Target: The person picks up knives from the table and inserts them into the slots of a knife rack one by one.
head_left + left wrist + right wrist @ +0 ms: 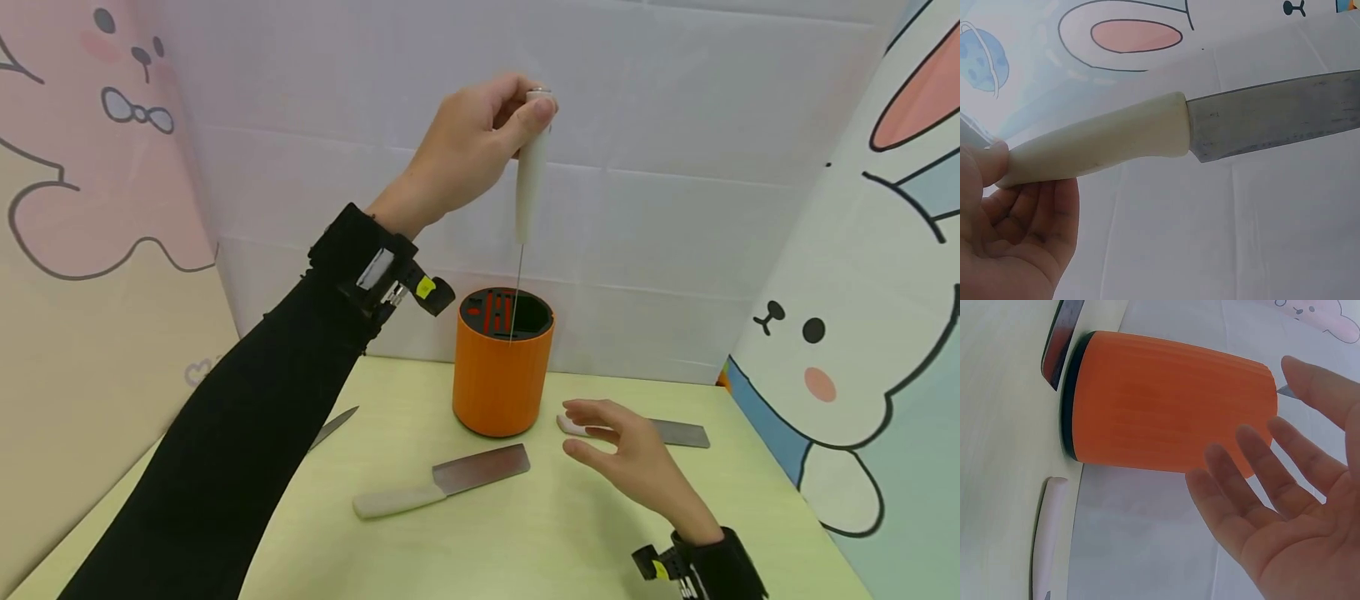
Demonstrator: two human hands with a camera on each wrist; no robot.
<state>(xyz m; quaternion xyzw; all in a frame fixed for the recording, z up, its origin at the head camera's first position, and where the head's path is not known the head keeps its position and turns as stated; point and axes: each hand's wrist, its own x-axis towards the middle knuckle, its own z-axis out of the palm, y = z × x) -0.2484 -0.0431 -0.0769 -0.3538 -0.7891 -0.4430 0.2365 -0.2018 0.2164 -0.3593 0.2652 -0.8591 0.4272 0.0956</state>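
A black sleeve (240, 417) lies nearest, leading to the left hand (476, 137), whose thumb and fingers pinch the butt of the knife (531, 183). The knife hangs point-down by the top of the orange knife block (498, 383) on the table (420, 558); whether its tip lines up with a slot, I cannot tell. So high a pinch could let the blade swing, and the tip might catch the rim or slip outside. The right hand (630, 454) holds nothing, fingers loosely spread; straying upward, it could meet the blade. No brand, label or writing is readable on knife or block.
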